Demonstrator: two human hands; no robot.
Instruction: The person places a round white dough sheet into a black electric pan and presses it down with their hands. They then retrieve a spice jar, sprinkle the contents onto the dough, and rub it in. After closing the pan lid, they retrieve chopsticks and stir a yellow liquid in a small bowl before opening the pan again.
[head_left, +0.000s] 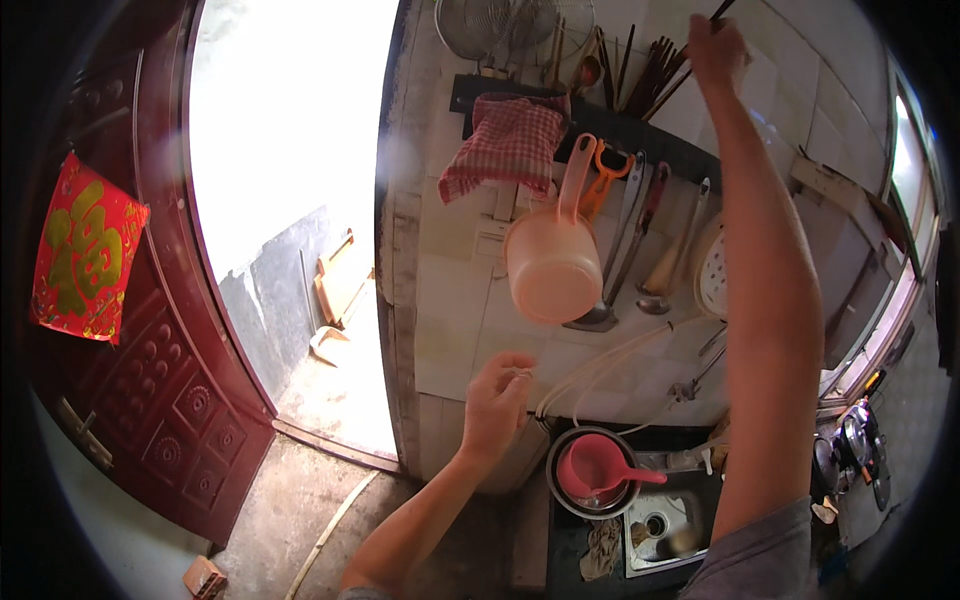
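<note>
Raised at the upper right, my right hand (718, 51) is closed around a thin dark stick, probably a chopstick, beside the bunch of dark chopsticks (654, 75) on the black wall rack (645, 131). My left hand (499, 401) is lifted over the floor in front of the tiled wall, its fingers curled; whether it holds something small cannot be told. Above it hang a pale pink long-handled dipper (553, 262), an orange peeler (602, 180), a spatula (630, 247) and a ladle (654, 302). A red checked cloth (517, 142) drapes over the rack.
Below are a steel sink (667, 532), a metal basin (555, 480) holding a pink dipper (592, 465), and a brown rag (601, 551). A dark red door (165, 360) stands at the left by a bright doorway. A hose (330, 532) and a brick (203, 577) lie on the floor.
</note>
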